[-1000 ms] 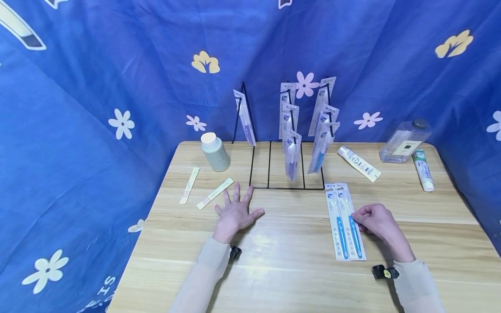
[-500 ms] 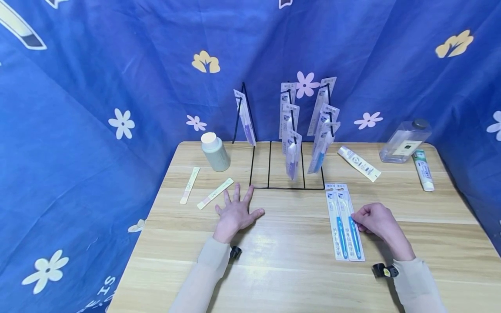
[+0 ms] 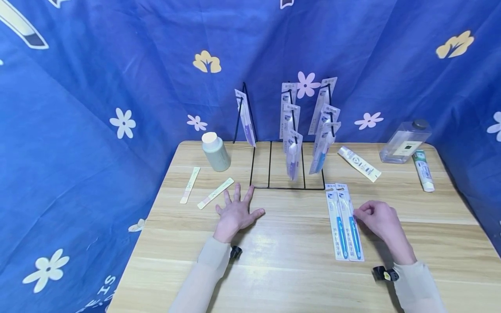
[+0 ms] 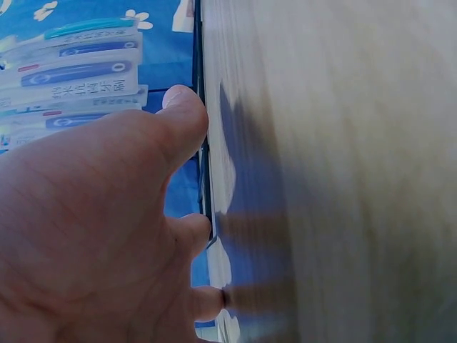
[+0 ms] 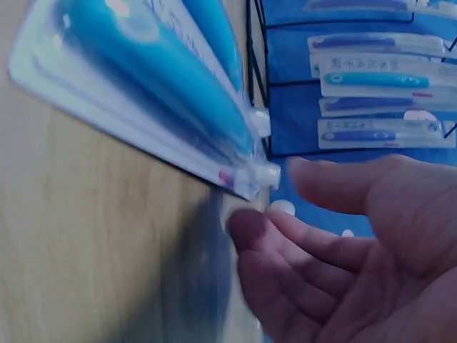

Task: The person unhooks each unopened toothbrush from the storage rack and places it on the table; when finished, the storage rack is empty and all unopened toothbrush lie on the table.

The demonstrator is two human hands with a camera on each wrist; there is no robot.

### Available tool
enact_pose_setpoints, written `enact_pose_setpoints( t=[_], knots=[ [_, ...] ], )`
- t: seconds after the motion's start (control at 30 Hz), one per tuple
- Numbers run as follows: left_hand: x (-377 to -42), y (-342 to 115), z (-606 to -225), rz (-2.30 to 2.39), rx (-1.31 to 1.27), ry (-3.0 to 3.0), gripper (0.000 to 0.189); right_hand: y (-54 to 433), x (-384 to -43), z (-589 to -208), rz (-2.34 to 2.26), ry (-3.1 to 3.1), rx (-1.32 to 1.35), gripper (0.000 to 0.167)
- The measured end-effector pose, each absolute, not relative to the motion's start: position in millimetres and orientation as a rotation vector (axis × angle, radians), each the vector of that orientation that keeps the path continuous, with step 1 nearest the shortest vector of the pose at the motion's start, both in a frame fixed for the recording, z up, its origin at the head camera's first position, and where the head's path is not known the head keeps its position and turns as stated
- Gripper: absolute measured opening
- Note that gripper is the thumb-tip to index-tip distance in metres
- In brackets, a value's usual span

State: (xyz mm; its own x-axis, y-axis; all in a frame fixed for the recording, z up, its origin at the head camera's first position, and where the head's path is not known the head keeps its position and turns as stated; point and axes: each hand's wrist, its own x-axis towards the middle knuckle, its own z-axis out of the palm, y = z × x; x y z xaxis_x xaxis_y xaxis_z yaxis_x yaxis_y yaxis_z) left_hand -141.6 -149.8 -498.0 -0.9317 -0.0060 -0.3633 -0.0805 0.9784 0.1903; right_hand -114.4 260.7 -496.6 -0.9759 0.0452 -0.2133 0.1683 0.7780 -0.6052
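Two packaged toothbrushes with blue handles lie side by side on the table, the left package [image 3: 337, 226] and the right package [image 3: 351, 226]. My right hand [image 3: 377, 219] is at the outer edge of the right package, fingers loosely bent. In the right wrist view a gap shows between thumb [image 5: 328, 182] and fingers, with nothing pinched; whether a fingertip touches the package cannot be told. My left hand [image 3: 235, 213] rests with spread fingers on the wood, its fingertips by the front left corner of a black wire rack [image 3: 287, 188].
More packaged toothbrushes [image 3: 292, 156] hang from the rack's hooks. Left of it stand a grey-green bottle [image 3: 216, 152] and two paper sticks [image 3: 215, 193]. Rightward are a white tube [image 3: 359, 164], a clear bottle [image 3: 405, 143] and a green-and-white tube [image 3: 423, 170]. Blue cloth [image 3: 156, 87] hangs behind.
The right package has shifted slightly left at its lower end, against the other one. My right hand has drawn back a little from its edge. My left hand stays put.
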Motion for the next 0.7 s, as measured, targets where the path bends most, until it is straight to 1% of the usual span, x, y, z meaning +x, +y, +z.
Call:
enact_pose_setpoints(
  t=[0.2, 0.47, 0.57, 0.7],
  knots=[
    [-141.6, -149.0, -498.6, 0.29, -0.063, 2.758, 0.09, 250.3, -108.6, -490.8, -1.14, 3.056, 0.091, 0.031],
    [-140.0, -149.1, -499.2, 0.281, -0.057, 2.747, 0.089, 226.0, -100.3, -491.8, -1.499, 3.125, -0.049, 0.028],
    [-140.1, -149.5, -499.3, 0.283, -0.057, 2.751, 0.089, 210.5, -98.5, -490.8, -1.637, 3.078, -0.159, 0.034],
    [-141.1, -149.6, -499.2, 0.283, -0.058, 2.759, 0.089, 186.7, -98.5, -488.2, -1.767, 2.979, -0.298, 0.045]
  ],
)
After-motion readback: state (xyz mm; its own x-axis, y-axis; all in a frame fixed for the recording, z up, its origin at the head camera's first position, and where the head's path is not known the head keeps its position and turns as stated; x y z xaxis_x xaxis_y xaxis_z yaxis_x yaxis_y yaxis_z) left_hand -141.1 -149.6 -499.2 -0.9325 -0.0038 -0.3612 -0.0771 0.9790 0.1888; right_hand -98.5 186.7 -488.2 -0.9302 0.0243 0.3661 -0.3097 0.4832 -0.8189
